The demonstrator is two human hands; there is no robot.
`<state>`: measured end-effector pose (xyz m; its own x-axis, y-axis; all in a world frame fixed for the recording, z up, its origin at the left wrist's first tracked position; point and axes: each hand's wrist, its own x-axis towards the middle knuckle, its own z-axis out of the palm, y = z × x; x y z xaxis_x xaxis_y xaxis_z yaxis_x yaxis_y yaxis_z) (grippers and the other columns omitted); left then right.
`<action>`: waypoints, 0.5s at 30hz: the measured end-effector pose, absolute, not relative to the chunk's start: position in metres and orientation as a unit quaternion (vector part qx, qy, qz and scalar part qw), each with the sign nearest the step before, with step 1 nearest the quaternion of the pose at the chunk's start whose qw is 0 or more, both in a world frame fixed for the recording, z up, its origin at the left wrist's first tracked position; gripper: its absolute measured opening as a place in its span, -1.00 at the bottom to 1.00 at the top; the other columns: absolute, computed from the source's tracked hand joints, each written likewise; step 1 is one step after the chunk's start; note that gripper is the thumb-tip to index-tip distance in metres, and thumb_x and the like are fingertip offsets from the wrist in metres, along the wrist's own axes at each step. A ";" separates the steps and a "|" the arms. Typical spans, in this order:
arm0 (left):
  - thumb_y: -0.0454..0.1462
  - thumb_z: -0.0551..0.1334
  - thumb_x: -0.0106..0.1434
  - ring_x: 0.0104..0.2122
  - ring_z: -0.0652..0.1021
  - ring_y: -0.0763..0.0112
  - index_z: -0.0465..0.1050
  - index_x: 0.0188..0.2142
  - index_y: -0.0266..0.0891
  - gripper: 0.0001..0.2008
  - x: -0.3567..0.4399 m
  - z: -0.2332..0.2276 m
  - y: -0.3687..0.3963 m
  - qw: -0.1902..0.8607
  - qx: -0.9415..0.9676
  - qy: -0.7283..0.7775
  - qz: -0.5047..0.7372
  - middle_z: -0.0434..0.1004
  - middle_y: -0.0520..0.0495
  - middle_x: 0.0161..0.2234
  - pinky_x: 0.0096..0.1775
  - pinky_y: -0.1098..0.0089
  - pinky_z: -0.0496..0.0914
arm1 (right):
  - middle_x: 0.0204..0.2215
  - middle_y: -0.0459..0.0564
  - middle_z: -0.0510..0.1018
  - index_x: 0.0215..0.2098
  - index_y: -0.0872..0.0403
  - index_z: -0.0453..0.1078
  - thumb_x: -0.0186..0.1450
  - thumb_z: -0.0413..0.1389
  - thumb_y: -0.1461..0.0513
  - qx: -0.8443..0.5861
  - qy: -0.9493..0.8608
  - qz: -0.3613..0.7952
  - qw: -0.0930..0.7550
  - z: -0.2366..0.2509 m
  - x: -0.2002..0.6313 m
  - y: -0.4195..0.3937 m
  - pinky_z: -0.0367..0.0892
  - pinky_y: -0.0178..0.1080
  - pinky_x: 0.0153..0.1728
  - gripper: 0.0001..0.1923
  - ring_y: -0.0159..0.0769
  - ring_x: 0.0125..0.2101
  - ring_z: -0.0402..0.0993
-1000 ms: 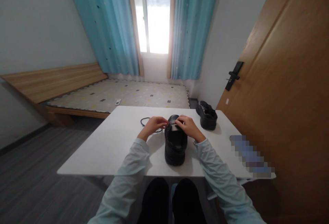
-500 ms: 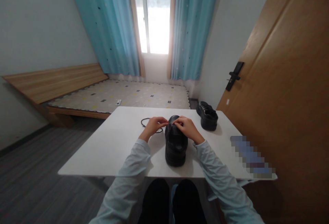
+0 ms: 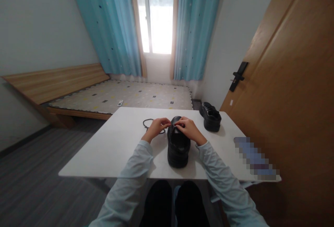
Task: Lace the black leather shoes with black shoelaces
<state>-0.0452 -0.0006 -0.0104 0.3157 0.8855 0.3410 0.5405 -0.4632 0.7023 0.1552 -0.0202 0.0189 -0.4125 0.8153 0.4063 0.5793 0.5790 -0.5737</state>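
A black shoe (image 3: 178, 152) stands upright on the white table (image 3: 104, 150), its heel toward me. Thumb and fingers of my left hand (image 3: 158, 128) are pinched at the left side of its lacing area. From the other side, my right hand (image 3: 189, 128) reaches over the shoe, fingertips pinched close to those of the left. Both appear to grip the shoelace there, though the pinched part is tiny and mostly covered. A dark loop of shoelace (image 3: 143, 125) lies on the table behind my left hand. The toe is partly hidden by my hands.
A second black shoe (image 3: 212, 121) sits at the table's back right. A blurred-out flat item (image 3: 257, 159) lies along the right edge. Beyond the table is a bed (image 3: 138, 95) with a small white remote-like object (image 3: 120, 103) on it. A wooden door (image 3: 281, 98) stands at right.
My fingertips have shifted slightly at the shoe's lacing area, the right ones a little to the left. Both shoes stay in place.
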 end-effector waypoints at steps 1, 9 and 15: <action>-0.17 0.24 0.17 -0.41 0.54 0.40 0.54 -0.33 -0.24 -0.81 -0.045 -0.011 0.000 0.232 0.776 0.461 0.363 0.60 -0.04 -0.42 -0.32 0.43 0.37 | -0.35 0.02 0.49 -0.29 0.11 0.57 0.21 0.13 0.34 -0.425 -0.823 0.175 0.335 0.018 0.154 -0.020 0.29 -0.27 -0.27 -0.83 -0.36 -0.39 0.39; -0.15 0.28 0.12 -0.42 0.54 0.39 0.57 -0.38 -0.24 -0.80 -0.042 -0.012 0.000 0.206 0.763 0.491 0.367 0.60 -0.05 -0.45 -0.32 0.43 0.36 | -0.38 0.00 0.46 -0.29 0.09 0.58 0.20 0.15 0.34 -0.435 -0.826 0.157 0.321 0.015 0.150 -0.017 0.29 -0.28 -0.30 -0.83 -0.38 -0.42 0.35; -0.18 0.27 0.11 -0.41 0.57 0.38 0.57 -0.36 -0.23 -0.82 -0.042 -0.008 -0.004 0.238 0.755 0.482 0.377 0.63 -0.03 -0.43 -0.33 0.43 0.39 | -0.37 0.01 0.46 -0.26 0.09 0.58 0.20 0.15 0.34 -0.441 -0.832 0.147 0.303 0.014 0.149 -0.015 0.29 -0.28 -0.30 -0.81 -0.37 -0.42 0.35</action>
